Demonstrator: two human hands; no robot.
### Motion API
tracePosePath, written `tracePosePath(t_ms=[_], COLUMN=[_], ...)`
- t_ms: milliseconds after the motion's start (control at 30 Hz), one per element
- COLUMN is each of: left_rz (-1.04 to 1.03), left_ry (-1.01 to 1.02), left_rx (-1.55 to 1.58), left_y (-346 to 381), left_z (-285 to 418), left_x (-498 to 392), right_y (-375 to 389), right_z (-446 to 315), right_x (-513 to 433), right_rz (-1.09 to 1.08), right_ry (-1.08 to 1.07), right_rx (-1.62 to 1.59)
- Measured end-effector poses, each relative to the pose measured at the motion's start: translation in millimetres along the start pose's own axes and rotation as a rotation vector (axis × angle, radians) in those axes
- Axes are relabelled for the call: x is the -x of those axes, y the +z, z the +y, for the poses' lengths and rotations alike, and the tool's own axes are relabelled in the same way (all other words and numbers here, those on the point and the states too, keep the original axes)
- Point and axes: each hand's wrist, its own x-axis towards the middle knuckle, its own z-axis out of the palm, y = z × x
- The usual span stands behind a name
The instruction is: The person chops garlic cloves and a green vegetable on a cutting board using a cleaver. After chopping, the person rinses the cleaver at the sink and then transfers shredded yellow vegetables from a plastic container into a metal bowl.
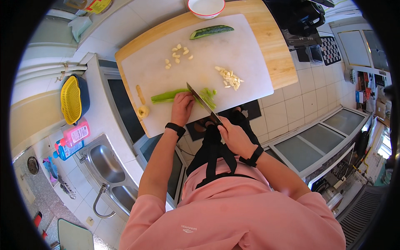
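Observation:
On a white cutting board (175, 72) my left hand (183, 106) presses down on a length of green vegetable (165, 96), perhaps celery or pepper. My right hand (232, 134) grips the dark handle of a kitchen knife (201, 100). Its blade stands just right of my left fingertips, between the uncut length and a small heap of green pieces (208, 97). Farther right lies a pile of pale chopped pieces (230, 78), which look like garlic. Several pale cloves (177, 53) are scattered toward the back. A piece of cucumber (212, 32) rests near the board's far edge.
Under the white board is a wooden board or tabletop (275, 53). A red-rimmed white bowl (206, 7) stands at the back. By the board's left handle slot sits a pale yellow ring-shaped object (143, 111). A double steel sink (106, 159) and a yellow basket (71, 100) are on the left.

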Motion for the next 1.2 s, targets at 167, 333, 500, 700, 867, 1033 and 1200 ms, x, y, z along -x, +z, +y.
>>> tracePosePath(t_ms=[167,333,500,700,867,1033,1200], left_rz=[0.0,-0.025,-0.09,-0.147,-0.35,-0.276,-0.1], left_ry=[-0.006,-0.006,0.025,0.04,0.148,0.224,0.247], left_rx=[-0.011,-0.004,-0.049,-0.372,-0.483,-0.416,-0.314], left_y=[1,-1,-10,-43,-61,-34,-14], left_z=[-1,-1,2,3,-4,-4,1], left_x=[1,0,-2,-11,-23,-26,-15], right_y=[31,42,11,-6,-9,-17,-16], right_z=[16,22,31,43,40,36,36], right_x=[-24,-36,-6,-5,-20,-23,-24], right_rz=[0.079,0.101,0.063,0.077,0.099,0.062,0.063], right_ry=[-0.045,-0.079,-0.072,-0.147,-0.171,-0.121,-0.133], right_rx=[0.008,0.03,0.027,0.027,0.086,0.072,0.066])
